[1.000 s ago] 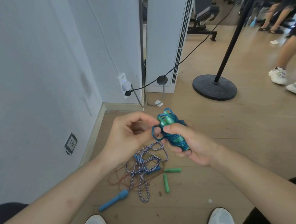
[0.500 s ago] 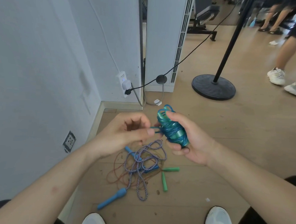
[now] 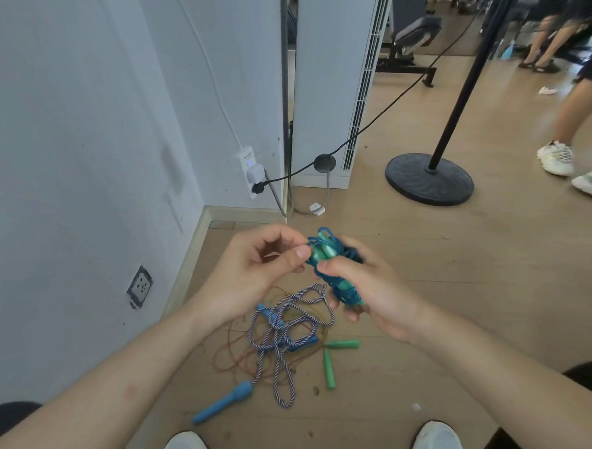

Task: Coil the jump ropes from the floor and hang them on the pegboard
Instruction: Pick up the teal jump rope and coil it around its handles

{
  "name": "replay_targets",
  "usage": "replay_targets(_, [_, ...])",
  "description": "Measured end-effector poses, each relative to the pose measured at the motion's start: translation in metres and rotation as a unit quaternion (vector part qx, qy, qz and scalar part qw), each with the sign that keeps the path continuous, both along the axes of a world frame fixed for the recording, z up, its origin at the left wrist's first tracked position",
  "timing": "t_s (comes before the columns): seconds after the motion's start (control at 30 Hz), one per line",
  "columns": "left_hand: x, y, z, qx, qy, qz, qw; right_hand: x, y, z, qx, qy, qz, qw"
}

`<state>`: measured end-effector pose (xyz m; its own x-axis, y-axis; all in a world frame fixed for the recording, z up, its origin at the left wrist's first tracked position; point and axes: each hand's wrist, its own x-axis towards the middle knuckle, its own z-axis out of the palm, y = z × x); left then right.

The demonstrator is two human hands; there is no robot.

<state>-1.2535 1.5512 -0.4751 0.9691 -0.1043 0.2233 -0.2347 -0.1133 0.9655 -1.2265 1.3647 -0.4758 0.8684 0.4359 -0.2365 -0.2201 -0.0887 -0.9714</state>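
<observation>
My right hand (image 3: 366, 290) grips a teal jump rope (image 3: 330, 260), its cord wound around its two handles into a tight bundle. My left hand (image 3: 261, 267) pinches the cord at the bundle's upper end between thumb and forefinger. On the floor below lie a blue-and-white braided rope (image 3: 282, 330) with blue handles (image 3: 223, 402), tangled, and a thin brown rope (image 3: 243, 352) with two green handles (image 3: 329, 367). No pegboard is in view.
A white wall (image 3: 86, 144) stands at the left with sockets and a plugged charger (image 3: 254, 174). A white cabinet (image 3: 329, 88) stands behind, a black cable runs from it. A black stand base (image 3: 429, 179) and another person's legs (image 3: 575, 112) are at the right. My shoes (image 3: 437, 448) are below.
My left hand has come back to the bundle's top and pinches the cord there. The right hand has turned the bundle slightly and lowered it a little.
</observation>
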Motion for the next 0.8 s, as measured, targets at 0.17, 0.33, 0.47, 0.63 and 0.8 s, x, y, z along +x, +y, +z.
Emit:
replay_targets(0.17, [0.001, 0.002, -0.001, 0.036, -0.035, 0.014, 0.999, 0.0, -0.002, 0.0, 0.005, -0.028, 0.01, 1.0])
replay_targets(0.33, [-0.001, -0.004, -0.004, 0.041, -0.068, 0.09, 0.993, -0.002, 0.001, -0.003, 0.009, -0.045, 0.018, 0.999])
replay_targets(0.47, [-0.001, -0.005, -0.002, 0.021, -0.039, 0.109, 0.993, -0.002, 0.003, -0.004, 0.031, -0.044, 0.03, 0.998])
replay_targets(0.63, [-0.001, -0.002, 0.004, 0.015, 0.003, 0.095, 0.995, -0.001, -0.001, -0.001, 0.033, -0.032, 0.075, 0.996])
replay_targets(0.8, [0.0, 0.001, 0.007, 0.006, 0.054, 0.085, 0.995, -0.002, 0.003, -0.003, 0.012, -0.027, 0.052, 0.998])
